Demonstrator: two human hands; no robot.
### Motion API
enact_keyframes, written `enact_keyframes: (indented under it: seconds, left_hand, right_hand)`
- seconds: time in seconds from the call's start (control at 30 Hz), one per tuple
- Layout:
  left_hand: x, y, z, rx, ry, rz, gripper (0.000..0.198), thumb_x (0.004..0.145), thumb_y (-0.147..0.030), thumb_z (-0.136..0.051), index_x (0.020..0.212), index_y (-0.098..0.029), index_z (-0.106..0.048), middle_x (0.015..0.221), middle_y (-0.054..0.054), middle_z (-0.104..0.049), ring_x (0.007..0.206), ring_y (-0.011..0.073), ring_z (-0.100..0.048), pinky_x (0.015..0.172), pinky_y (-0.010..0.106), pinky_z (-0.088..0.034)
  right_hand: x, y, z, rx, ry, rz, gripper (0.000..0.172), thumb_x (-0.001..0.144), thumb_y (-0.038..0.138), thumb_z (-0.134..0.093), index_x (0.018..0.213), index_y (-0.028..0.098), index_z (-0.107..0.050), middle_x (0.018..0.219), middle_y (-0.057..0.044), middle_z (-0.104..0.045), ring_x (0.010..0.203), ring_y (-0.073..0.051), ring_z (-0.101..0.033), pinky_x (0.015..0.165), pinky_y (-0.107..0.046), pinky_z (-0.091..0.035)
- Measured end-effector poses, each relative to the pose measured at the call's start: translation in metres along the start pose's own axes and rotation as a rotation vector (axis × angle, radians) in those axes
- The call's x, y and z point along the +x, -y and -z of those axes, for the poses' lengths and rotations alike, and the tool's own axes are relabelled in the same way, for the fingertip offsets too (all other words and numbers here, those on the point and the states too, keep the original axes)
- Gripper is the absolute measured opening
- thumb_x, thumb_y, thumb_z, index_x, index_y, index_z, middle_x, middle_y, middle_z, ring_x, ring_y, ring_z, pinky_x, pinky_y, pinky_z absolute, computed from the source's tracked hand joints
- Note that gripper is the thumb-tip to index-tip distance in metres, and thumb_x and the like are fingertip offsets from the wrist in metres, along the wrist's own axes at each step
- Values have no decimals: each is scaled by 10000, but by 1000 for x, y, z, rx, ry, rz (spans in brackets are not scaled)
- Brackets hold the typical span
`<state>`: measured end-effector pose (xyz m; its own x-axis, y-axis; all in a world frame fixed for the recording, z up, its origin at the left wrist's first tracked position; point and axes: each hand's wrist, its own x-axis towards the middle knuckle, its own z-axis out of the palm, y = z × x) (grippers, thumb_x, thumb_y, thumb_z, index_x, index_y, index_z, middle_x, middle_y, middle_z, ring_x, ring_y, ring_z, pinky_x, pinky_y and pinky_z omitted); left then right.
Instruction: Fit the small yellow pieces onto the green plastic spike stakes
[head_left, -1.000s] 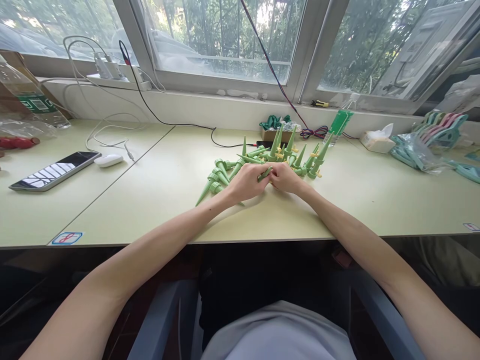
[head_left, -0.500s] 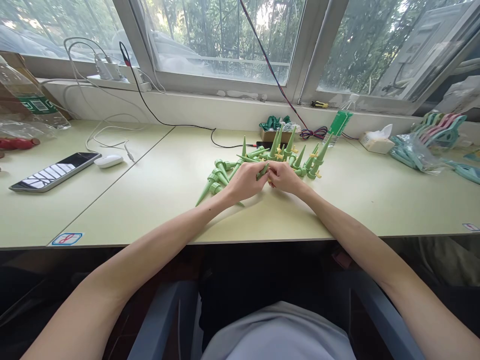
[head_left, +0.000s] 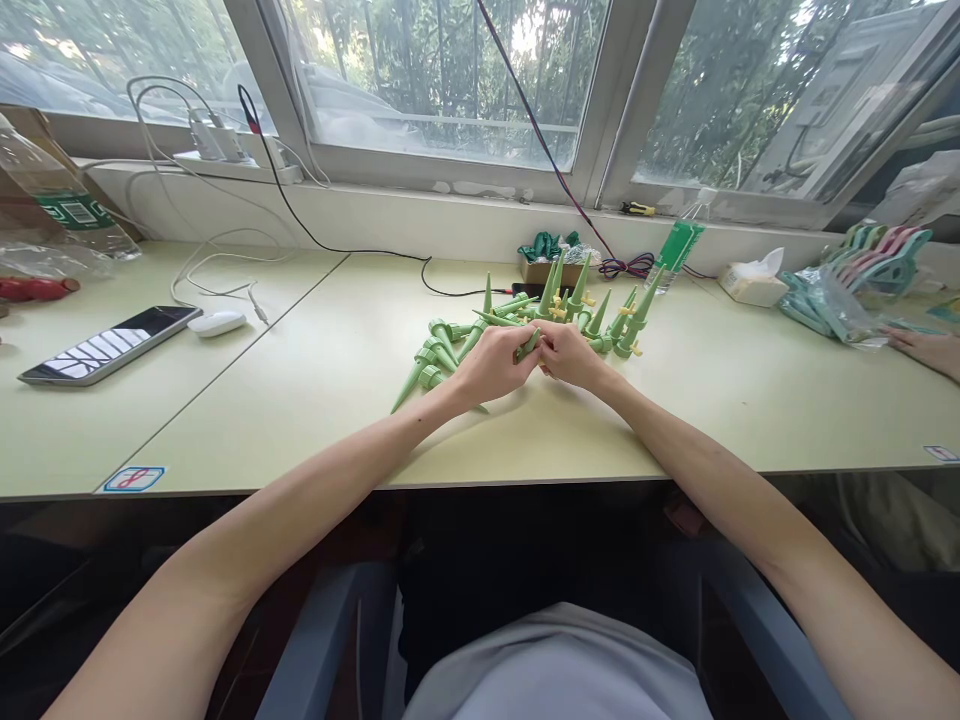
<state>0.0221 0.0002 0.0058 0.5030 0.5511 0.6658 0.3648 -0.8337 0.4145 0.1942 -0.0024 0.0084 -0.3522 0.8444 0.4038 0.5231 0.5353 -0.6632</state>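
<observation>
Gripping a small green plastic cone spike [head_left: 529, 345] between them, the left hand [head_left: 491, 366] and the right hand [head_left: 574, 356] meet low over the pale yellow-green tabletop [head_left: 322, 400], just in front of the person's chest line. The left hand is curled around the spike's lower part, thumb on top; the right hand's fingers are pinched on its upper end. Whether the right hand also holds a smaller piece cannot be told, as the fingers hide it. The spike lies tilted, its tip pointing up and to the right.

Just behind the hands sits a heap of like green spikes. Those on the left, the lying green cones [head_left: 433, 362], rest flat on the table with tips pointing different ways. Those on the right, the upright green cones with yellow knobs [head_left: 600, 315], stand on their wide ends close together.

Behind the heap is a small brown cardboard box [head_left: 541, 270], and beside it a clear bottle with a green label [head_left: 679, 245] leans toward the window ledge. A black cable [head_left: 352, 250] runs along the table's back edge. Well to the left lie a black smartphone [head_left: 105, 343] and a white computer mouse [head_left: 217, 321]. Far right, a clear bag of pastel plastic clips [head_left: 825, 300] lies near another person's hand [head_left: 930, 348], resting at the table's edge.
</observation>
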Motion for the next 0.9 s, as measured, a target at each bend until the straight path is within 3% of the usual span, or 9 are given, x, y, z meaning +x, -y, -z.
enact_keyframes:
  seconds: [0.13, 0.37, 0.73, 0.9]
  left_hand:
    - [0, 0, 0, 3, -6, -4, 228, 854, -167, -540, 644, -179, -454, 542, -44, -439, 504, 87, -358, 521, 243, -306]
    - [0, 0, -1, 0, -24, -9, 238, 851, -161, -542, 642, -179, -429, 557, -38, -466, 512, 85, -371, 525, 241, -303]
    - [-1, 0, -2, -22, 4, 1, 238, 834, -154, -554, 633, -182, -428, 543, -41, -463, 494, 84, -377, 505, 244, -294]
    - [-1, -1, -1, -20, -25, 11, 248, 844, -158, -544, 629, -183, -421, 555, -37, -461, 508, 87, -370, 516, 246, -300]
  right_hand:
    - [0, -2, 0, -13, 13, 15, 140, 795, 139, -391, 696, 221, -443, 456, 70, -443, 424, -110, -442, 506, -237, -322]
    - [3, -8, -2, -157, -74, 112, 134, 770, 182, -416, 639, 210, -398, 566, 40, -433, 567, -108, -337, 562, -249, -266]
    - [2, -9, -2, -82, -11, 48, 92, 735, 159, -386, 681, 215, -435, 499, 54, -470, 506, -112, -402, 535, -234, -284]
    - [3, -7, -3, -124, -72, 103, 139, 773, 178, -407, 642, 217, -382, 544, 43, -429, 543, -110, -349, 550, -245, -267]
